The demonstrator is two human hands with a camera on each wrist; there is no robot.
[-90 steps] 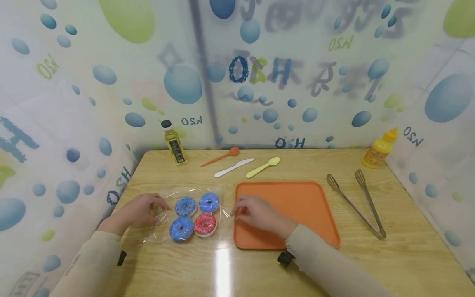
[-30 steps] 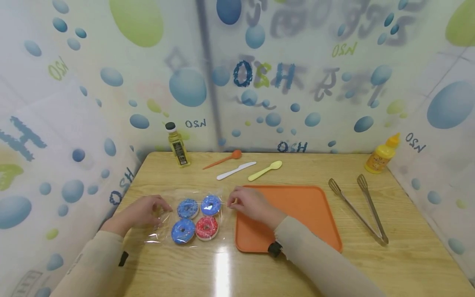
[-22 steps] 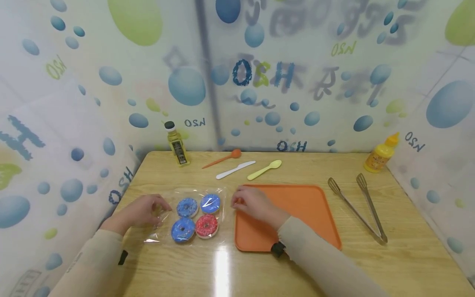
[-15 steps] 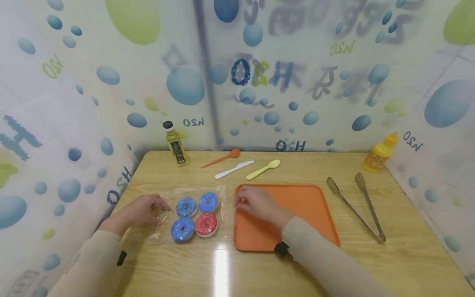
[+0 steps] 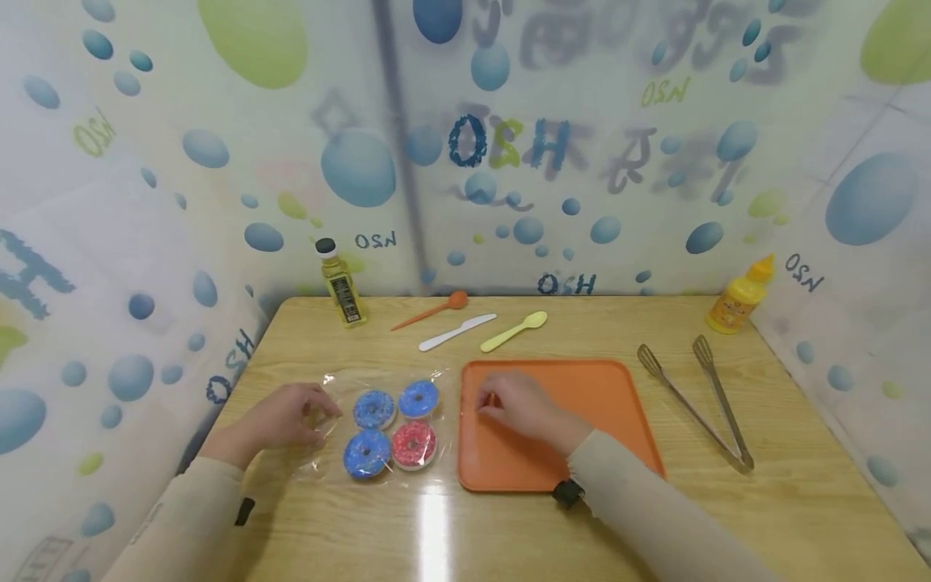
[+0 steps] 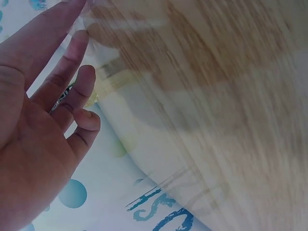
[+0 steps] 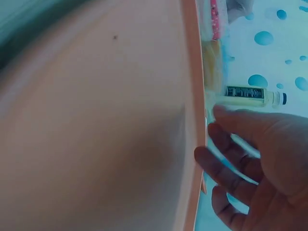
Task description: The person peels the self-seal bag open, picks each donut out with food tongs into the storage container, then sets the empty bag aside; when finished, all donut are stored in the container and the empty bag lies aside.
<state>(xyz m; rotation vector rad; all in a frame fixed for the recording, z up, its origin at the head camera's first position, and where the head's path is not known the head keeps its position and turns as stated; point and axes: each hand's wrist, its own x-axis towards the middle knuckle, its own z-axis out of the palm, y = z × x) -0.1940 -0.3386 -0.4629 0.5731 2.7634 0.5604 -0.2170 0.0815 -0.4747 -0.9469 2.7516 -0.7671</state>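
Note:
A clear plastic bag (image 5: 330,469) with several toy doughnuts lies on the table, left of the orange tray (image 5: 553,477). Three doughnuts are blue, among them the front-left one (image 5: 367,453), and one doughnut (image 5: 414,445) is red. My left hand (image 5: 280,420) pinches the bag's left edge. In the left wrist view, the left hand (image 6: 43,125) has its other fingers loosely bent, with clear film by the fingertips; the pinch itself is cut off. Above the tray's left part hovers my right hand (image 5: 527,406), fingers loosely bent. Nothing shows between those fingers in the right wrist view.
Metal tongs (image 5: 716,420) lie spread right of the tray. A yellow squeeze bottle (image 5: 738,301) stands at the back right, an oil bottle (image 5: 342,291) at the back left. Between them lie an orange spoon (image 5: 436,309), a white knife (image 5: 458,331) and a yellow spoon (image 5: 515,331).
My right hand held the bag's right edge a second ago, then let go and moved right over the tray. The bag has shifted slightly right together with my left hand.

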